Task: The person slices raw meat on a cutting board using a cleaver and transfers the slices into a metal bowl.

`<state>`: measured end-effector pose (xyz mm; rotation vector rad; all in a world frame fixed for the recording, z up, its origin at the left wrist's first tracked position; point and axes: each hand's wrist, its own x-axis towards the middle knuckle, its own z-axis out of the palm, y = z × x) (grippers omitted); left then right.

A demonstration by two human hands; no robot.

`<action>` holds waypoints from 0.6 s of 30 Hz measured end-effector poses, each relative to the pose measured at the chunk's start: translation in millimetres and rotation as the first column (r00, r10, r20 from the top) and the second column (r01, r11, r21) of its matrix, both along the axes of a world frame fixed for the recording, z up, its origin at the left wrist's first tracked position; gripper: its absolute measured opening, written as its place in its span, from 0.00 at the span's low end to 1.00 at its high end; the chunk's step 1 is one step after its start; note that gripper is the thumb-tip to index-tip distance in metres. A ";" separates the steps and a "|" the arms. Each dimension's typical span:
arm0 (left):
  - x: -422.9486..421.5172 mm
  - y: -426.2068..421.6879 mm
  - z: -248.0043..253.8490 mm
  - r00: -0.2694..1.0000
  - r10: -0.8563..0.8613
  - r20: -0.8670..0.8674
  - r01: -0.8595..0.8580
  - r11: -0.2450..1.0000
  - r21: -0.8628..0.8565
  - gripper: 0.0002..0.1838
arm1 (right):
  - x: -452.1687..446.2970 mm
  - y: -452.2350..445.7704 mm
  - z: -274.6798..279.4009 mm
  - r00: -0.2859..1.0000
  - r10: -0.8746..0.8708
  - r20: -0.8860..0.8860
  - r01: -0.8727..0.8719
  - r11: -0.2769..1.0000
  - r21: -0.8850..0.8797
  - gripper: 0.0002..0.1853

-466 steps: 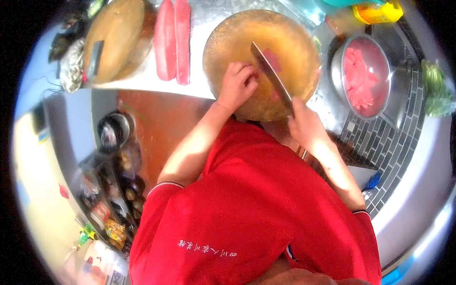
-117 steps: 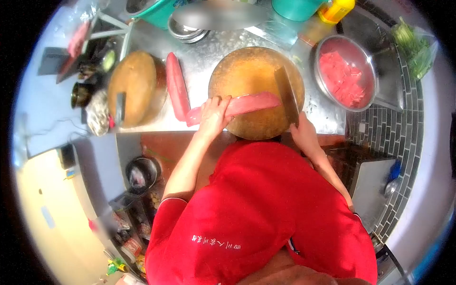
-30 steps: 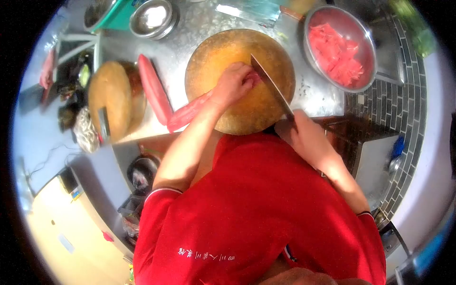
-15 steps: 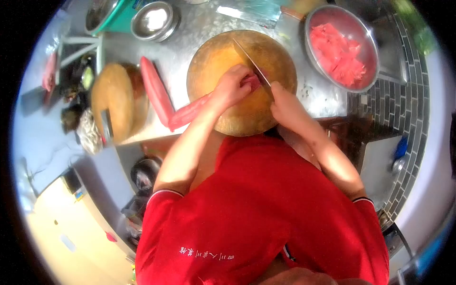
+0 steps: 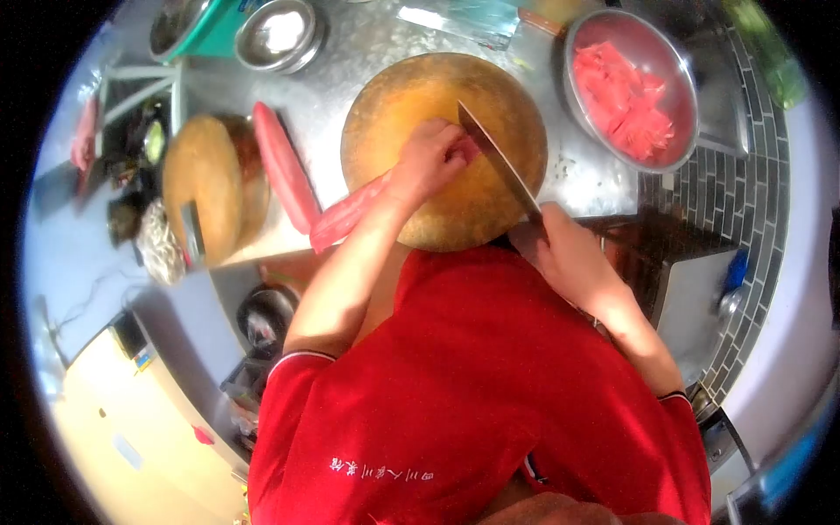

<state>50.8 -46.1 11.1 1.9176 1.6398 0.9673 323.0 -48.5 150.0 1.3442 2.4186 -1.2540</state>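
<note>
A long strip of raw red meat (image 5: 350, 213) runs from the table edge under my left forearm onto the round wooden chopping board (image 5: 464, 214). My left hand (image 5: 430, 162) presses its far end to the board with curled fingers. The cut end shows just past the fingertips. My right hand (image 5: 570, 255) is wrapped round the handle of a long knife (image 5: 500, 162), at the board's lower right edge. The blade slants up and left across the board, close beside the meat's end. Whether its edge touches the meat, I cannot tell.
Left of the board lies another meat strip (image 5: 286, 171), with a second wooden block (image 5: 201, 192) beyond it. A steel bowl of cut meat (image 5: 682, 96) stands at the right. A cleaver (image 5: 464, 19) and stacked metal bowls (image 5: 306, 57) are at the back.
My right hand has drawn the knife back toward my body and to the right. My left hand stays on the meat, shifted only slightly.
</note>
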 end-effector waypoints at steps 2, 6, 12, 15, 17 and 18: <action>0.3 1.7 5.5 0.999 -0.027 0.026 0.027 1.000 -0.008 0.07 | -9.9 9.3 -27.6 0.995 0.018 -0.098 -0.014 0.999 0.043 0.12; 0.4 0.8 6.4 0.998 -0.026 0.049 0.031 0.995 -0.098 0.11 | -49.0 35.3 -90.1 0.994 -0.004 -0.105 0.005 1.000 0.004 0.15; 0.6 -4.0 -1.0 0.999 0.024 0.034 -0.020 0.994 -0.107 0.11 | -40.4 25.5 -37.7 0.998 0.006 -0.061 -0.006 1.000 -0.001 0.15; -1.5 -2.2 -4.1 0.998 0.000 0.059 0.003 0.999 -0.055 0.11 | -16.3 11.1 -7.4 0.998 0.020 -0.061 -0.019 1.000 0.014 0.12; -2.3 -1.6 -2.8 0.998 -0.016 0.063 0.020 0.998 -0.065 0.11 | -6.2 6.9 -3.0 0.999 0.048 0.002 -0.048 0.999 0.004 0.11; -2.8 -0.9 -2.5 0.997 -0.027 0.077 0.032 0.997 -0.064 0.11 | -9.4 8.8 -10.7 0.999 0.039 -0.027 -0.039 0.999 0.012 0.13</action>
